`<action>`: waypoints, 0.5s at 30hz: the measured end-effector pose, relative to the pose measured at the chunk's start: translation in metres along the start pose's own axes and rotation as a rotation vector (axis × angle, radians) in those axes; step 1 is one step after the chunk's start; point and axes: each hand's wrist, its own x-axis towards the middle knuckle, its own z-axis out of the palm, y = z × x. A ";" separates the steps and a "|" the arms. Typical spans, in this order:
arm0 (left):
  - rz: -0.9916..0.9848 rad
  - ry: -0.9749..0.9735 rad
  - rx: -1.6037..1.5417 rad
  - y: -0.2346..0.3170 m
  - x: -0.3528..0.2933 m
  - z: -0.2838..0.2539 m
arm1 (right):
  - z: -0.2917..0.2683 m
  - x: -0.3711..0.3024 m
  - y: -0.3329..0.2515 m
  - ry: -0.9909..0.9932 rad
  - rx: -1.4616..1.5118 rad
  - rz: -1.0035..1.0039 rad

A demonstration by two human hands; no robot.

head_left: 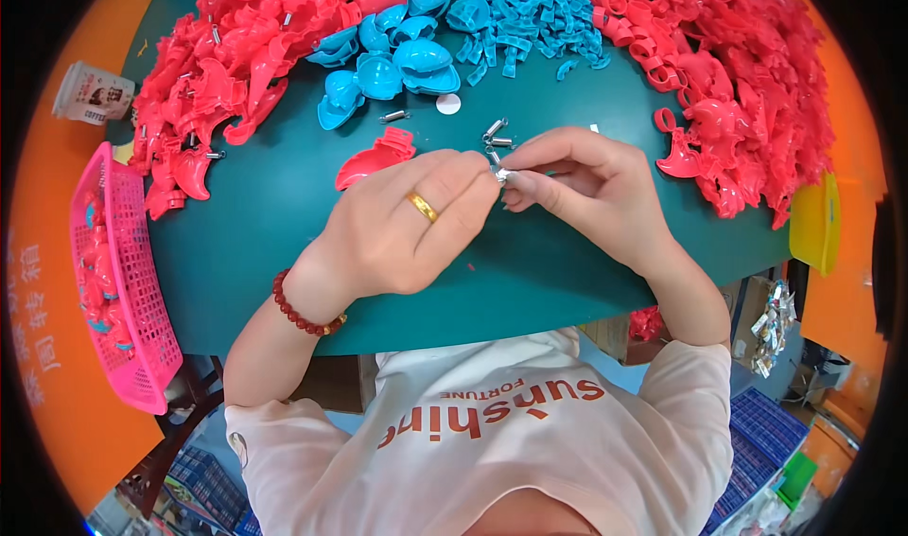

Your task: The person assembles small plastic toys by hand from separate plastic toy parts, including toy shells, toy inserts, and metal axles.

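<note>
Your white shirt (pixel 492 427)'s nearest, at the bottom. L to R: pink basket (pixel 142 262); red shell (pixel 376 160) just past your L hand (pixel 407 219), fingers bent close, tips hidden, can't tell its grip. Springs (pixel 495 129) lie just beyond the silver bit (pixel 501 174) btwn your hands; R hand (pixel 610 191) thumb + finger pinch it. Prob. best: light, steady pinch, tips in sight.

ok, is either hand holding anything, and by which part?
Right hand seems to pinch a small silvery piece, probably a spring; fingers hide which part. Left hand: can't tell, its fingertips are hidden.
</note>
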 end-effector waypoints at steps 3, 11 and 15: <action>0.027 -0.011 0.011 0.000 0.005 -0.002 | 0.000 -0.003 -0.006 0.025 -0.308 -0.175; -0.269 0.011 -0.229 0.013 0.006 -0.004 | 0.000 -0.002 -0.007 0.053 -0.607 -0.584; -0.237 0.027 -0.210 0.012 0.001 -0.003 | 0.004 -0.004 -0.010 0.060 -0.502 -0.520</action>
